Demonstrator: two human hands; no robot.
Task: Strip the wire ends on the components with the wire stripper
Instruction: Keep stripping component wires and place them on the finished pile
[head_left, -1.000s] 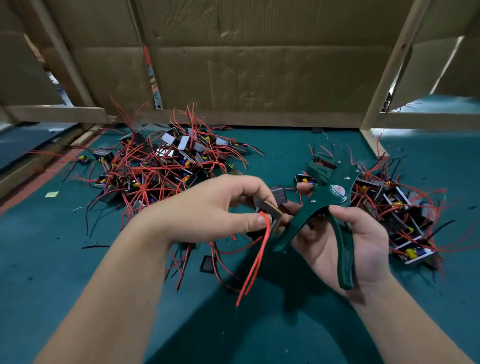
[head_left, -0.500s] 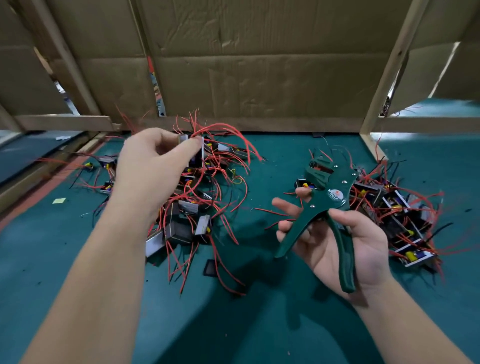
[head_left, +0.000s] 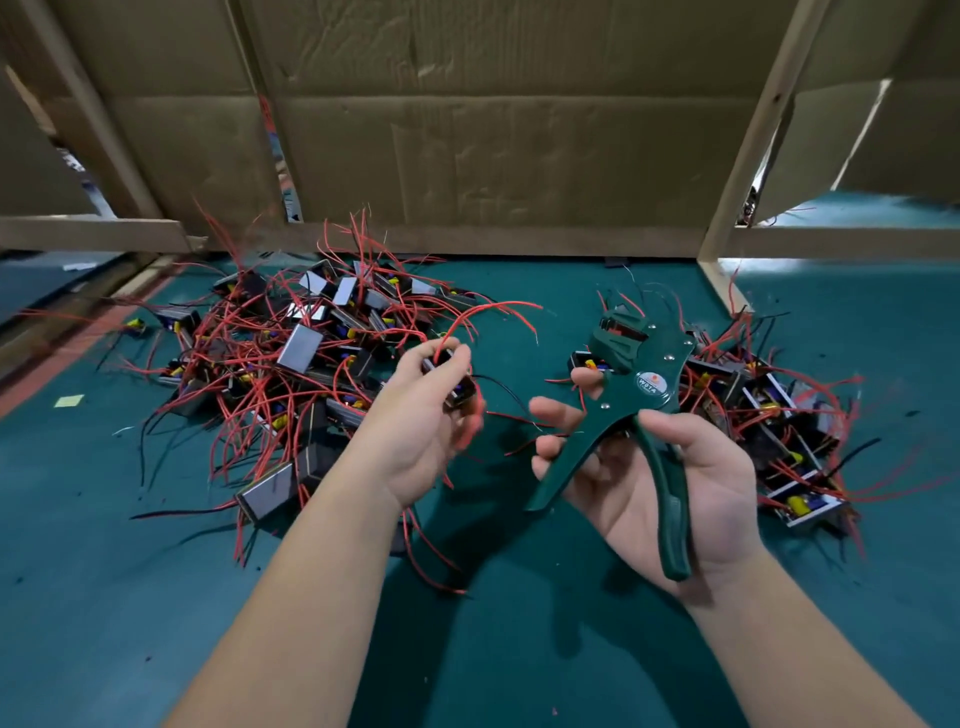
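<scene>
Left hand (head_left: 426, 431) is up off the table (head_left: 519, 649), just right of the left pile (head_left: 291, 353). Its fingers and thumb are curled round one component (head_left: 460, 396), a small dark block that sits at the fingertips rather than deep in the palm. Its red wires (head_left: 488, 312) leave the top of the grip and arc far and right, ends free in the air. A thin black wire (head_left: 501, 387) trails right from the same block.

Right hand (head_left: 670, 483) is palm up with the stripper (head_left: 631, 410) lying across it. The thumb is hooked over the near handle and the fingers reach under the left handle, only loosely curled. The handles are spread apart. The head points far, above the near edge of the right pile (head_left: 779, 415), and the round label faces up.

The component is left of the stripper head, at about the same height, near it but apart. The red wire ends sit farther and left of the head, not touching it. The black wire runs toward the right hand's fingers; I cannot tell whether it touches them.

Both piles are the same parts, blocks tangled in red and black wire, lying on the green table. The left pile is bigger. Cardboard (head_left: 467, 130) on a wood frame (head_left: 748, 145) closes off the far side.
</scene>
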